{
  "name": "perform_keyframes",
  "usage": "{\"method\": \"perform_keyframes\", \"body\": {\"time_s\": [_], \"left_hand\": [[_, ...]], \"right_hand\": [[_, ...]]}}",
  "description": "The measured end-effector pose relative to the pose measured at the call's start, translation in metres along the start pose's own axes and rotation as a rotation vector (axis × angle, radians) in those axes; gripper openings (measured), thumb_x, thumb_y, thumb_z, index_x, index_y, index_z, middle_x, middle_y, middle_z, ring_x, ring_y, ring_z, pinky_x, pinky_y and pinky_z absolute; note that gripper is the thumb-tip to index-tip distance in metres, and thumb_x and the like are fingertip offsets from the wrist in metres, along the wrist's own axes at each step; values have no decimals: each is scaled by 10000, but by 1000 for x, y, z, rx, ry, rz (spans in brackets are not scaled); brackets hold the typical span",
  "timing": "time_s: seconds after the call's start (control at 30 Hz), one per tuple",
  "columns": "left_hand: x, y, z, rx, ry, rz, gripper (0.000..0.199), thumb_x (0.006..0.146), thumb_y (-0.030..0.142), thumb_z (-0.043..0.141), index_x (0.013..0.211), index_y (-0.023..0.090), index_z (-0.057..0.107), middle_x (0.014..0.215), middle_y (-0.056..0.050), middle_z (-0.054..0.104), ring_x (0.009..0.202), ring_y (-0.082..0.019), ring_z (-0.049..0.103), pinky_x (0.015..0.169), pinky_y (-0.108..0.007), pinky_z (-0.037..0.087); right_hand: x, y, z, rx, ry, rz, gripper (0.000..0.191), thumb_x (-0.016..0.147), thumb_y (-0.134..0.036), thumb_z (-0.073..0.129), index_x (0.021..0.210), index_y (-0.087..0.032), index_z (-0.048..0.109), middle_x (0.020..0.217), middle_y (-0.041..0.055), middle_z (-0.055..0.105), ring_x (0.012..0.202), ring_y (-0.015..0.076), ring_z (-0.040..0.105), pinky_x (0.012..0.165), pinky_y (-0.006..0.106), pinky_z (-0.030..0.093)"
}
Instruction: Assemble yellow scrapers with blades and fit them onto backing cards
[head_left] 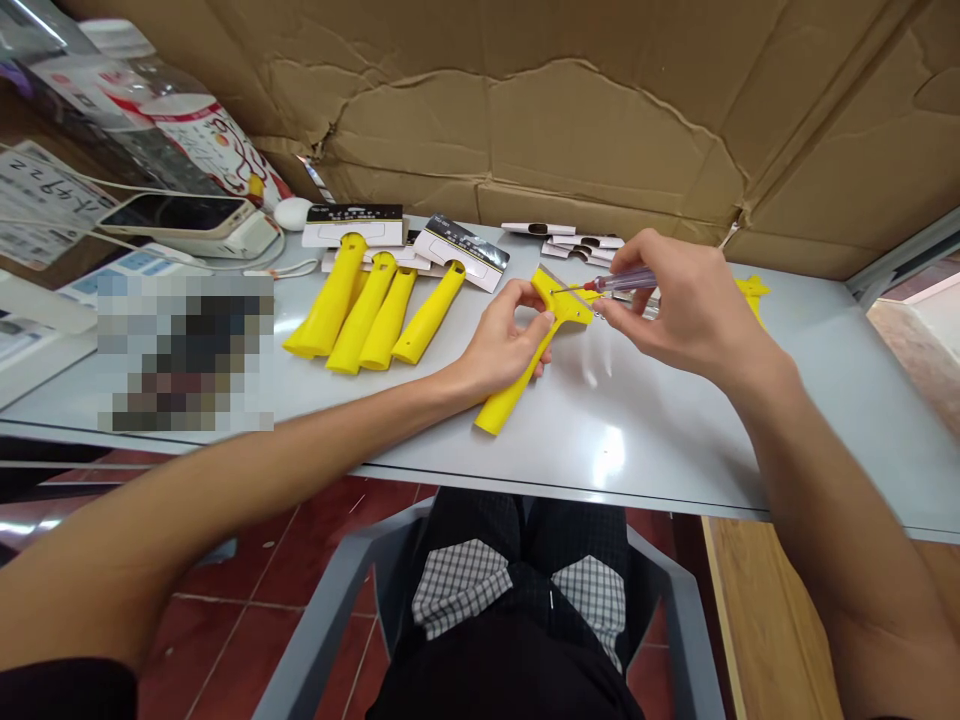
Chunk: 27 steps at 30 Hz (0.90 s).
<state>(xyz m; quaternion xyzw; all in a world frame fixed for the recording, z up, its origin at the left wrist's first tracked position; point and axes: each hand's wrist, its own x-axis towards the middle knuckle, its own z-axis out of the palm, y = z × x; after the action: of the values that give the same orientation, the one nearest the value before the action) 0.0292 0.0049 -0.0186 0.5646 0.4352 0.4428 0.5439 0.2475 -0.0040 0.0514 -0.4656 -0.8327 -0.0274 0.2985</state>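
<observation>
My left hand (504, 340) is wrapped round the neck of a yellow plastic scraper (510, 402), whose handle slants toward the table's front edge. A thin metal blade lies across its wide head. Pinched in my right hand (679, 300) is a screwdriver (630, 280) with a clear purplish handle and a red collar. The shaft points left, with its tip at or very close to a screw hole in the scraper's head. Small clear and shiny items beneath my right fingers are partly hidden. Beyond that hand another yellow scraper head (752, 290) shows in part.
Several yellow handles (429, 312) lie left of my hands, by printed header cards (461, 250). Folded cards (574, 242) rest at the back against cardboard (600, 130). On the left are a phone (180, 212), a cable, plastic bottles (199, 135) and a blurred-out patch.
</observation>
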Motion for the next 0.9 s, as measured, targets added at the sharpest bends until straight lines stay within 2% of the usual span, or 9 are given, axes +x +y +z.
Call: {"method": "perform_keyframes", "body": {"time_s": [0.1,0.2,0.37,0.6,0.7,0.8,0.9], "left_hand": [[1,0,0,3,7,1,202,974,177,666,1078,237,503,1317,-68,610,544,-31,597,416,-204,481],[0,0,0,13,-9,4,182,987,187,649,1069,236,494,1331,-76,598,527,-36,599,399,-220,480],[0,-1,-1,33,-28,7,140,1013,194,599,1070,233,477,1377,-96,587,528,-42,607,397,-226,489],[1,0,-2,86,-44,3,129,1021,196,588,1089,229,484,1426,-121,568,533,-52,629,392,-242,508],[1,1,-3,82,-41,-2,133,1026,193,586,1095,229,479,1440,-123,566,526,-48,625,387,-241,505],[1,2,-2,80,-45,-4,120,1032,185,576,1092,228,481,1434,-116,574,520,-49,624,382,-243,502],[1,1,-2,85,-42,-15,111,1040,175,568,1086,227,482,1427,-108,586,521,-49,631,385,-239,504]], "right_hand": [[-1,0,-2,21,-12,-11,119,973,-375,702,1056,-302,745,986,42,815,801,272,735,712,414,516],[-1,0,0,-21,-1,23,98,980,-386,700,1009,-312,757,878,35,808,775,286,724,683,413,489],[0,-2,0,-136,4,62,161,970,-398,707,893,-267,760,684,31,735,607,248,628,623,378,403],[-1,-3,-1,-200,-16,86,321,978,-444,696,725,-246,703,553,17,609,504,191,466,567,369,312],[-1,-3,-3,-141,-37,86,251,972,-445,711,820,-247,732,606,20,660,563,209,569,596,356,369],[-1,-6,-6,-61,-112,75,148,979,-362,687,1022,-242,764,819,48,778,742,252,698,682,360,448],[-2,-10,-7,-60,-148,91,166,986,-310,653,1061,-237,780,857,57,791,791,269,712,725,377,462]]}}
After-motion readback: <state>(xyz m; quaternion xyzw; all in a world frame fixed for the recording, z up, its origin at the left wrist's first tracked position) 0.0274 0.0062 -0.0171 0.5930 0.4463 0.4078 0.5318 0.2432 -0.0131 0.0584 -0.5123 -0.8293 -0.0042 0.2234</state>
